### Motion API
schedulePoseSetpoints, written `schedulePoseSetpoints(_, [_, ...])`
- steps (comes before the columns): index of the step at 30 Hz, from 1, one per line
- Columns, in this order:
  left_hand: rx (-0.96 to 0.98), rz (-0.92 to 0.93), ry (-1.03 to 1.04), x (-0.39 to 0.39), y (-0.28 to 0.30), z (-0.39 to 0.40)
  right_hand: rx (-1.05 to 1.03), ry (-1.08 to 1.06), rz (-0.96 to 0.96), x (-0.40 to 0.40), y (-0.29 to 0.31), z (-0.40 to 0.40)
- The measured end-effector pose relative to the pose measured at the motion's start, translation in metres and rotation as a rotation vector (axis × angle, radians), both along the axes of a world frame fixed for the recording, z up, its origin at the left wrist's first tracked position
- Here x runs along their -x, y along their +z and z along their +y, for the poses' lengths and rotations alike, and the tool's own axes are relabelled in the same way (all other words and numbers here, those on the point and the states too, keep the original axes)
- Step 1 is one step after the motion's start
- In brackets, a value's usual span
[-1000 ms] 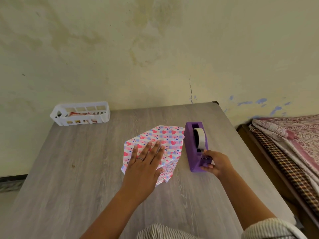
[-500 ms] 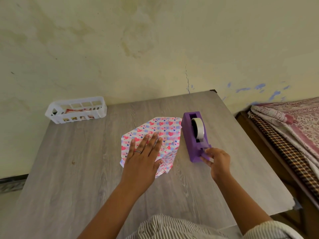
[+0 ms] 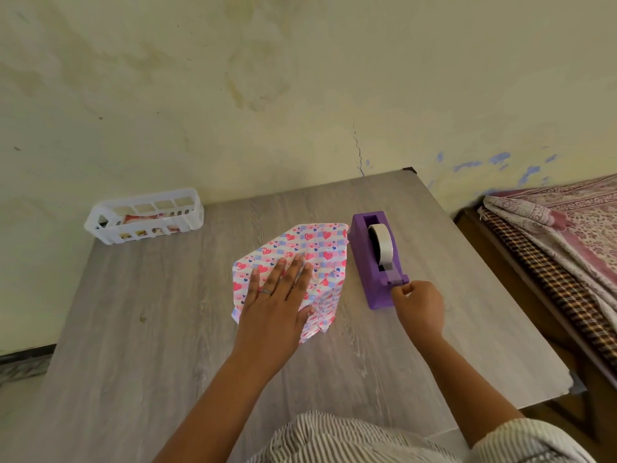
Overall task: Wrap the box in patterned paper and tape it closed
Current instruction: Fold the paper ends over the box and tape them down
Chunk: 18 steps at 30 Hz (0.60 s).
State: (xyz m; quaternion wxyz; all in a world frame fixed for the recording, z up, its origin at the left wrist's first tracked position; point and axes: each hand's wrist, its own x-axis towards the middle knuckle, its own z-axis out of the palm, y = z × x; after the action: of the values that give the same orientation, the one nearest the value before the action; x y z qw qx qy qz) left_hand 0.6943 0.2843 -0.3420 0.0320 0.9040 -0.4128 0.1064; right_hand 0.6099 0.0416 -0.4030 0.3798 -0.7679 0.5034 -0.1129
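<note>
The right hand (image 3: 419, 304) has drawn back from the purple tape dispenser (image 3: 377, 259), pinching its tape end; beside the dispenser, the flat left hand (image 3: 277, 299) keeps the heart-patterned paper (image 3: 314, 245) folded, ready for taping.

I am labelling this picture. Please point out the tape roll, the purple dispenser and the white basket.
tape roll (image 3: 384, 243), head view, its outer band.
purple dispenser (image 3: 359, 252), head view, left side wall.
white basket (image 3: 147, 196), head view, far rim.

Setting, as I logged it: a home bedroom. I noted a bed (image 3: 564, 248) with patterned covers beside the wood-grain bench (image 3: 167, 329), a stained, flaking plaster wall (image 3: 300, 78), and a white plastic basket (image 3: 143, 215).
</note>
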Motion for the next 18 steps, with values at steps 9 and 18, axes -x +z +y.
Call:
schedulePoseSetpoints(9, [0.017, 0.018, -0.012, 0.001, -0.001, 0.0, 0.149, 0.293, -0.052, 0.041, 0.018, 0.034])
schedulePoseSetpoints(18, [0.151, 0.081, -0.014, 0.007, 0.0, 0.0, -0.127, 0.462, -0.434, 0.016, 0.125, 0.081])
